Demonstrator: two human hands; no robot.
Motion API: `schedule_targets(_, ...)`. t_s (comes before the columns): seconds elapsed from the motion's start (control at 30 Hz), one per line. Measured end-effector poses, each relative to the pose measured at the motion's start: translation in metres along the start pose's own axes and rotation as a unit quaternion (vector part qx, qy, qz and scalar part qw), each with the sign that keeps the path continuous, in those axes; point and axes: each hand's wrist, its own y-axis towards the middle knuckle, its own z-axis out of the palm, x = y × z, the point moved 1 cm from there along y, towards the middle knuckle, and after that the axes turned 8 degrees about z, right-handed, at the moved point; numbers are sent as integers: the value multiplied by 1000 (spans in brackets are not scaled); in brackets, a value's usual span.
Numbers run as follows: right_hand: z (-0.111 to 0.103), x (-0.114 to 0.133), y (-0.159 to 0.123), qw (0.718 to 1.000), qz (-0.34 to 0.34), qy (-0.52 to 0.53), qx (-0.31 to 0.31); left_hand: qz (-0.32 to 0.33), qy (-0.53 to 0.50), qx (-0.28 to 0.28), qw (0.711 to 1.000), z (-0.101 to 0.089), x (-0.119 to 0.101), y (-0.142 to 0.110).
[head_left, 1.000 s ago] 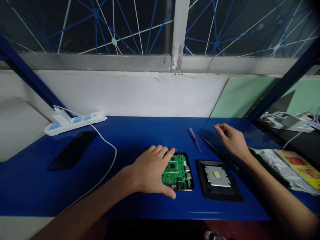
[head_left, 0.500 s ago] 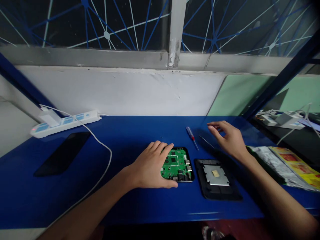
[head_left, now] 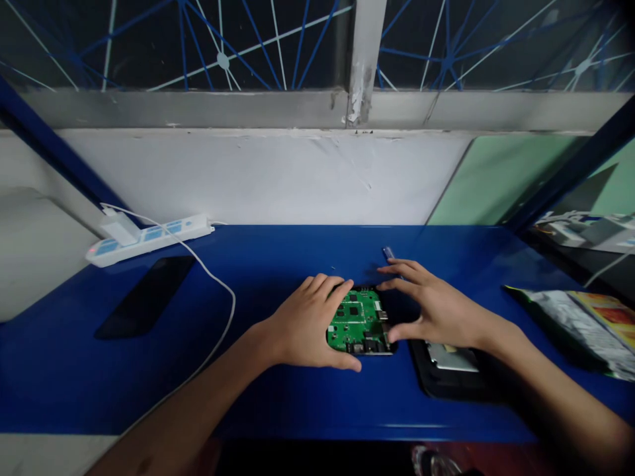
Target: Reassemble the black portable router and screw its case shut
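Observation:
A green circuit board [head_left: 353, 325] sits in a shallow black case on the blue table. My left hand [head_left: 308, 325] spans the left side of this case, fingers at its far edge and thumb along the near edge. At the right end of the board is my right hand [head_left: 432, 305], its fingers and thumb apart, holding nothing; whether it touches the case I cannot tell. Partly under that hand lies a black cover [head_left: 434, 385] with a silver metal plate [head_left: 455, 359] on it. The clear handle of a screwdriver [head_left: 387, 252] shows beyond my right fingers; the rest is hidden.
On the left are a white power strip [head_left: 149, 239] with a plugged-in charger [head_left: 120, 228], a dark phone-like slab [head_left: 146, 297] and a white cable [head_left: 233, 307] running toward the front. A shiny packet [head_left: 578, 324] lies at right. The wall [head_left: 278, 178] rises behind the table [head_left: 278, 410].
My right hand has moved left and nearer, from beside the tools to the right end of the board, now covering part of the black cover. My left hand stays on the case. The view has shifted slightly.

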Motion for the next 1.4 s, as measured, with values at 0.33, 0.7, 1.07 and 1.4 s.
schedule_targets(0.33, 2, 13, -6, 998, -17, 24, 62, -22, 11, 38, 999, -6, 2, 1)
schedule_targets(0.7, 8, 12, -7, 992, 4, 104, 66, -30, -20, 40, 999, -7, 5, 3)
schedule_targets(1.07, 7, 15, -6, 992, 6, 109, 63, -44, -34, 40, 998, -9, 0, 4)
schedule_targets(1.4, -2, 17, -6, 995, -32, 82, 51, -33, -52, 10, 998, -9, 1, 4)
